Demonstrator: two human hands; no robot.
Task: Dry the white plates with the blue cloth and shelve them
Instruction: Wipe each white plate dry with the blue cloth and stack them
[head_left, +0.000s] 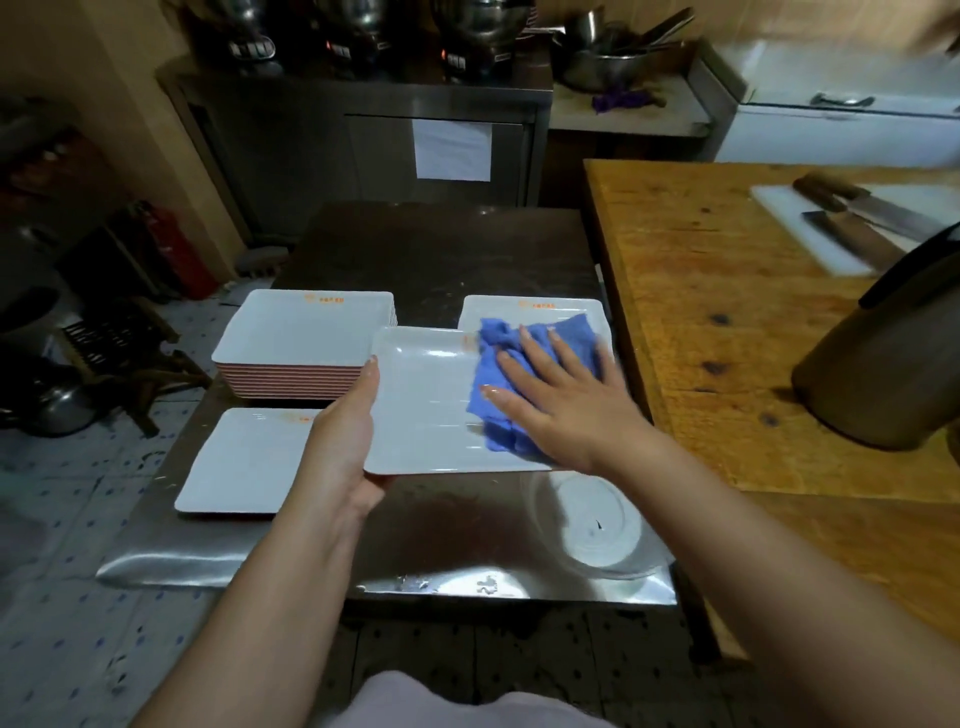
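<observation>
You're standing at a scuffed stainless-steel work table (447, 249) in a dim kitchen w/ a pale tiled floor (62, 519). A worn orange-brown wooden counter (727, 322) butts against the table's right side; on it sit a white plastic cutting board (826, 244) w/ two wood-handled cleavers (872, 213) and a brown thermos jug (883, 369). Behind the table is a steel cabinet (322, 140) w/ a white paper sheet (452, 150) stuck on its door and metal pots on top. A red fire extinguisher (176, 249) stands at far left.

Your left hand (337, 447) grips the left edge of a white rectangular plate (426, 405), thumb lying along the rim on top, fingers hidden underneath, can't tell how they sit. The plate is lifted over the table's centre, roughly level, long axis running left-right, orange logo end to the right near the far edge. Your right hand (550, 395) lies flat w/ fingers spread, pressing a crumpled blue cloth (514, 364) onto the plate's right half.

A tall stack of white plates (306, 338) sits far left, a single white plate (244, 462) near left, another white plate (530, 309) far right, partly behind the cloth. A clear glass bowl (592, 525) rests near right.
</observation>
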